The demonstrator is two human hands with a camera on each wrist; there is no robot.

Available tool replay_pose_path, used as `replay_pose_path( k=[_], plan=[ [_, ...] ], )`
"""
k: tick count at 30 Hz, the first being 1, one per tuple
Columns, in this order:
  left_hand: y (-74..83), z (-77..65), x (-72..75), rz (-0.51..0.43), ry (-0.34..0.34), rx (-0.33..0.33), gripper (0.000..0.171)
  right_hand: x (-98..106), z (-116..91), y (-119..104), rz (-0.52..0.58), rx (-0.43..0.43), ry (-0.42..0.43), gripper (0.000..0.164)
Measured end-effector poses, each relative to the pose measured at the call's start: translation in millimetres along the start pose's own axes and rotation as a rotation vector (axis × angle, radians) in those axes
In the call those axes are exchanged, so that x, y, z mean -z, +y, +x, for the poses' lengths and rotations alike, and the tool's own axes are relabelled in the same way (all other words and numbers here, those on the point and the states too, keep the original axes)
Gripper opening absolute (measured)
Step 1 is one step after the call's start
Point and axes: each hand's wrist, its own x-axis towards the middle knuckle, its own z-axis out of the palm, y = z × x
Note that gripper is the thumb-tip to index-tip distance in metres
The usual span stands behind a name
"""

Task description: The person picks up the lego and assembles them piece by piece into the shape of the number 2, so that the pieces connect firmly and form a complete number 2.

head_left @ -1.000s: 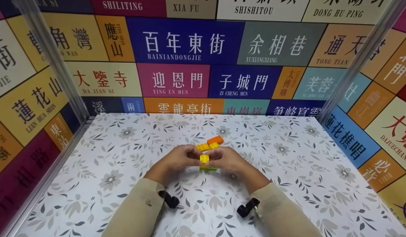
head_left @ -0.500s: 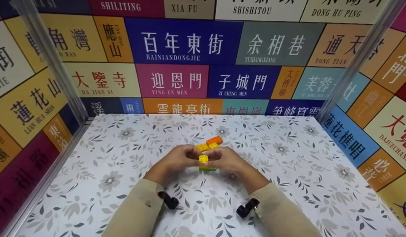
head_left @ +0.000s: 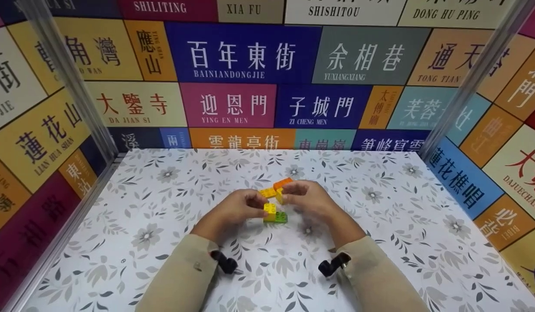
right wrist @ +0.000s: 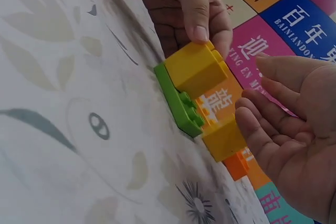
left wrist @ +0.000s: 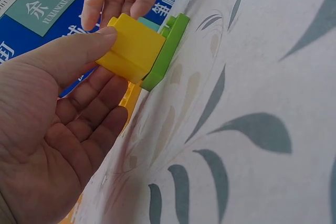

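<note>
My left hand pinches a yellow toy building brick between thumb and fingers. That brick sits on one end of a flat green brick, whose other studs show bare to its right. In the left wrist view the thumb lies on the side of the yellow brick. My right hand is just beyond, its fingertips right at a second yellow brick. In the right wrist view its thumb stands apart from the fingers, with nothing gripped between them.
Behind the hands, a flat yellow-orange brick and an orange brick lie close to the second yellow one. All rest on a white floral-patterned table. Walls of coloured sign panels enclose the back and sides.
My right hand has let go of the brick stack and moved back and right to the second yellow brick, uncovering the green studs. The left hand keeps its hold.
</note>
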Motion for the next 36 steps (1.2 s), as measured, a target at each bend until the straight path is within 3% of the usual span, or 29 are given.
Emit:
replay_pose_path(
  k=[5,10,13,20,29,36],
  plan=[
    [2.8,0.3,1.0,-0.016,0.003,0.044,0.025,18,9,6,0.045,-0.093,0.105,0.043],
    [3.6,-0.2,1.2,-0.043,-0.002,0.068,0.026,29,18,17,0.104,-0.135,0.141,0.050],
    [3.1,-0.2,1.6,-0.028,-0.001,0.072,0.028,31,24,23,0.118,-0.146,0.146,0.051],
    [-0.5,1.1,1.9,0.015,0.008,0.003,0.025,29,41,25,0.103,-0.186,0.160,0.052],
    [2.1,1.3,2.8,0.009,-0.007,0.054,0.027,29,58,22,0.031,-0.209,0.127,0.051],
    [1.5,0.9,3.7,0.012,-0.011,0.060,0.026,27,66,29,0.031,-0.156,0.108,0.054]
  ],
)
